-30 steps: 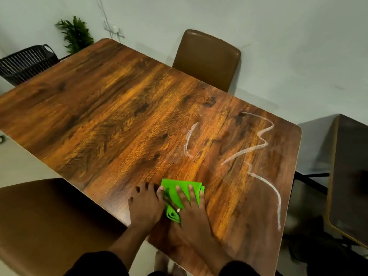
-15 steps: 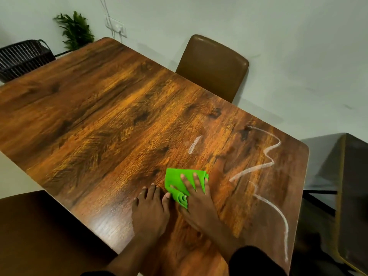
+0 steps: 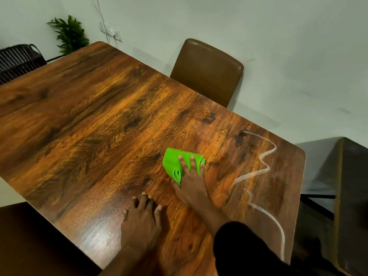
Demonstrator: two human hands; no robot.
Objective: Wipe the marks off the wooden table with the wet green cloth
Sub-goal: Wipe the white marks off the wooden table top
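A folded bright green cloth (image 3: pixel 172 163) lies on the wooden table (image 3: pixel 83 124). My right hand (image 3: pixel 192 180) presses flat on the cloth, fingers spread over its right half. My left hand (image 3: pixel 141 220) rests palm down on the table near the front edge, fingers apart, holding nothing. A white zigzag chalk mark (image 3: pixel 264 158) runs down the table's right side and continues as a long curved white line (image 3: pixel 275 224) toward the front right corner. No mark shows under or just beyond the cloth.
A brown padded chair (image 3: pixel 207 70) stands at the table's far edge. Another dark table (image 3: pixel 352 196) is at the right. A black mesh basket (image 3: pixel 18 58) and a green plant (image 3: pixel 69 34) stand at the far left. A dark chair back (image 3: pixel 29 242) is near left.
My right hand has pushed the cloth away from me, over the short curved white mark in the middle, which is now gone. My left hand has stayed near the front edge.
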